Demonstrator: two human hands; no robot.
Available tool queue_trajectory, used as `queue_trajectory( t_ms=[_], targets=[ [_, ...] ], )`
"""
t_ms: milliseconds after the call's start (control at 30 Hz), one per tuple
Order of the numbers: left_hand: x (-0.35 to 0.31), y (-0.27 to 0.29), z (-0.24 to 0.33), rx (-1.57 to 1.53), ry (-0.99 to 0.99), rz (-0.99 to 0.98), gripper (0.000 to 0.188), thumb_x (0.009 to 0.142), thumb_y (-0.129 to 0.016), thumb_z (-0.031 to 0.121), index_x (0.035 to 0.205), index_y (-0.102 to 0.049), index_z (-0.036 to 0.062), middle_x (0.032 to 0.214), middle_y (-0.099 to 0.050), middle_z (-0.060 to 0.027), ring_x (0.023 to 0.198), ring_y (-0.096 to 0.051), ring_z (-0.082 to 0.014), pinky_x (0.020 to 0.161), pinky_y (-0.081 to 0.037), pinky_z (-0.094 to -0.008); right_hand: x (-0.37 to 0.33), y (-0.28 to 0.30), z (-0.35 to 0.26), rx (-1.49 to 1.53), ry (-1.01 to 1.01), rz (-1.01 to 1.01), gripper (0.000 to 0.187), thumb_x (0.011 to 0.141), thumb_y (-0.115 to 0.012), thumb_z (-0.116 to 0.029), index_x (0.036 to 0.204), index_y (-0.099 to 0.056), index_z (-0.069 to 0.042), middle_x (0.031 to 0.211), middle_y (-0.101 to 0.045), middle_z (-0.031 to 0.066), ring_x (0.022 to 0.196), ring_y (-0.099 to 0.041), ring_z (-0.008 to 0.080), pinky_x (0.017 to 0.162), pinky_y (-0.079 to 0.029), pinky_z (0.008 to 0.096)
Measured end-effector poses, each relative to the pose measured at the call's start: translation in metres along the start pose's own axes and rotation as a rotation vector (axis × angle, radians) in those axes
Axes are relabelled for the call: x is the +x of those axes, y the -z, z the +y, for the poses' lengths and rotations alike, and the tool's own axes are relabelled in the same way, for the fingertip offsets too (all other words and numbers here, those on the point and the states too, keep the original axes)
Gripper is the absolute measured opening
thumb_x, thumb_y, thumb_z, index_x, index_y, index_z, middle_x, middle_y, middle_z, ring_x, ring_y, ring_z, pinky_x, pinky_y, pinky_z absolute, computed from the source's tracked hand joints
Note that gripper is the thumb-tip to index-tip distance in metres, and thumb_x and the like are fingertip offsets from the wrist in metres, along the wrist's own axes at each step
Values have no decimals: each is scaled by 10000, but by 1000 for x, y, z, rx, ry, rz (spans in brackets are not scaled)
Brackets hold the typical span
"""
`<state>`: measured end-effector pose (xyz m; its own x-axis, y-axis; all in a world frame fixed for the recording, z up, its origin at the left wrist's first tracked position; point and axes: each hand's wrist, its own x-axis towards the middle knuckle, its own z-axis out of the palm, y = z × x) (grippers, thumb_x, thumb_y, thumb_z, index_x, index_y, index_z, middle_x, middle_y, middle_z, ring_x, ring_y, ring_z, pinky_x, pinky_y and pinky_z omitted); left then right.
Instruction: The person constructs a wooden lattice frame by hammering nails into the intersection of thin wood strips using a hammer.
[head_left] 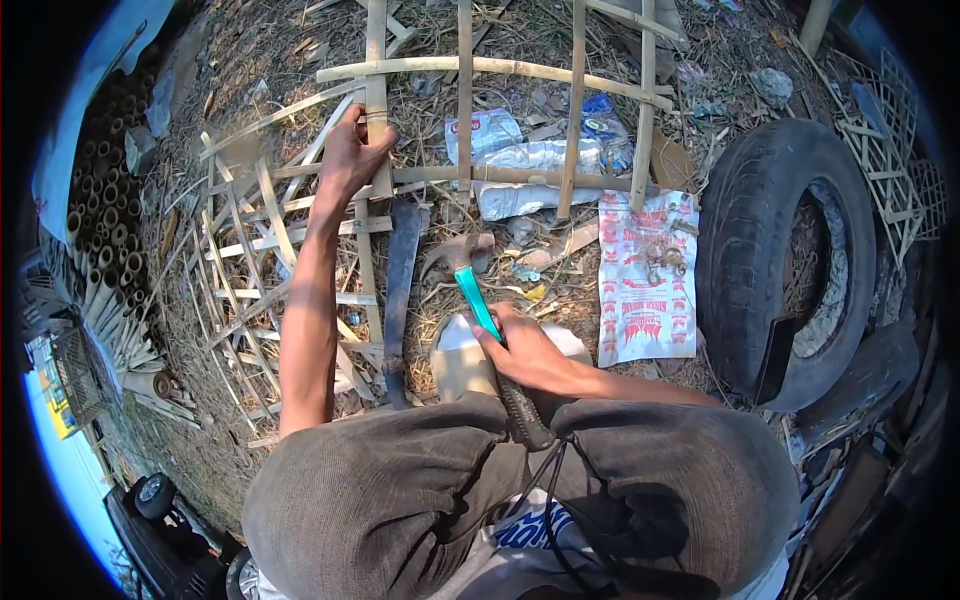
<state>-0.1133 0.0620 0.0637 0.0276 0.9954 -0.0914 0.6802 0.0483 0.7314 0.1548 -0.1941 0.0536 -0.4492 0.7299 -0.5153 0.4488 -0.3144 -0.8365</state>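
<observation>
left hand (352, 150): clenched round a pale split-bamboo slat (377, 100) of the lattice frame
right hand (525, 352): gripping a teal-handled claw hammer (470, 275) — head resting on the ground
nearby: long dark machete blade (400, 285) — lying between both arms

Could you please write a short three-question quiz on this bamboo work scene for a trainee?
1. True or false: the left hand grips an upright slat of the bamboo lattice.
2. Which tool does the right hand hold? A) saw B) hammer with a teal shaft C) pliers
3. What lies on the ground between the two forearms?

Key
1. True.
2. B.
3. A long machete, lying beside the lattice, with no hand on it.
</observation>
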Motion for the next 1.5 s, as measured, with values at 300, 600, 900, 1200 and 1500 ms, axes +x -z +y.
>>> queue_trajectory(
  t_ms=[300,600,900,1200,1500],
  targets=[
    [-36,0,-24,-59,-56,28,410,912,-762,169,1230,-588,-23,859,-771,-138,758,-726,-134,672,-576,-314,106,229,55,-404,-75,1366,638,955,-717,-514,1174,-594,72,1107,-618,221,1081,-591,349,974,-466,459],
    [-40,10,-22,-102,-27,-87,452,949,-746,159,1302,-492,35,972,-735,-116,785,-699,-127,686,-570,-300,136,254,71,565,12,911,570,980,-623,-648,881,-586,-87,685,-445,-61,540,-419,36,452,-324,237],
    [-59,-4,-2,-112,88,-189,467,945,-758,182,1291,-478,44,891,-734,-113,762,-702,-147,649,-574,-331,115,281,67,585,-41,859,539,996,-625,-609,907,-585,-79,704,-494,-50,541,-449,49,440,-338,238],
    [-57,-13,-36,-259,112,-128,390,996,-698,109,1304,-466,55,842,-677,-3,678,-595,-54,577,-474,-245,111,272,45,415,-52,876,584,1003,-587,-635,810,-531,-87,633,-477,-33,493,-462,73,422,-354,256],
    [-62,-14,-48,-258,170,-117,370,1003,-666,111,1308,-478,22,809,-693,-15,649,-601,-56,547,-487,-252,112,264,45,335,-99,840,584,1017,-559,-635,818,-489,-91,627,-465,-22,474,-468,86,398,-360,272]
  ],
)
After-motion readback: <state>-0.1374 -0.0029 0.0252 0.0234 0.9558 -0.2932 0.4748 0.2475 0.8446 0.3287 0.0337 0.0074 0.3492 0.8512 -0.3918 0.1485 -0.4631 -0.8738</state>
